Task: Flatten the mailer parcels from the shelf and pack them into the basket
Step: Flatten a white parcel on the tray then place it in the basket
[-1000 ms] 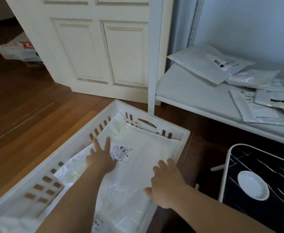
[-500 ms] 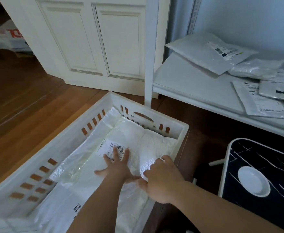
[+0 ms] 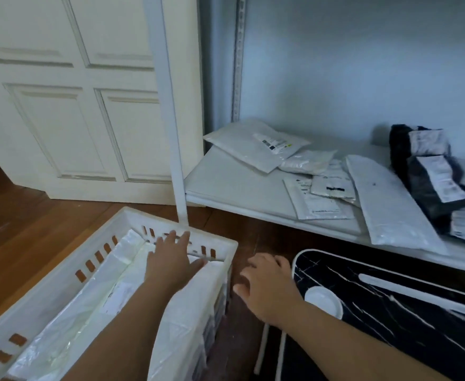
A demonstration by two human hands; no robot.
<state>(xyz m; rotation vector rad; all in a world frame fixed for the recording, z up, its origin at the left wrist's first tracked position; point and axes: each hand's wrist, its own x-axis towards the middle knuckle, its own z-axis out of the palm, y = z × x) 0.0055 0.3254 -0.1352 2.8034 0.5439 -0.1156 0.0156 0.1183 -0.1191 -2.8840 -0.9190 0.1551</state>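
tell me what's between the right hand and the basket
Only a narrow strip of bare dark wooden floor, in the head view. The right hand hovers just outside the basket wall, holding nothing.

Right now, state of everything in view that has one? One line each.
basket: on the floor, partly filled with flattened white mailers
left hand: open, fingers spread over the mailers in the basket
right hand: open, outside the basket, holding nothing
white mailers on shelf: unpacked, lying loose
black mailers: unpacked, piled on the shelf's right
door: open
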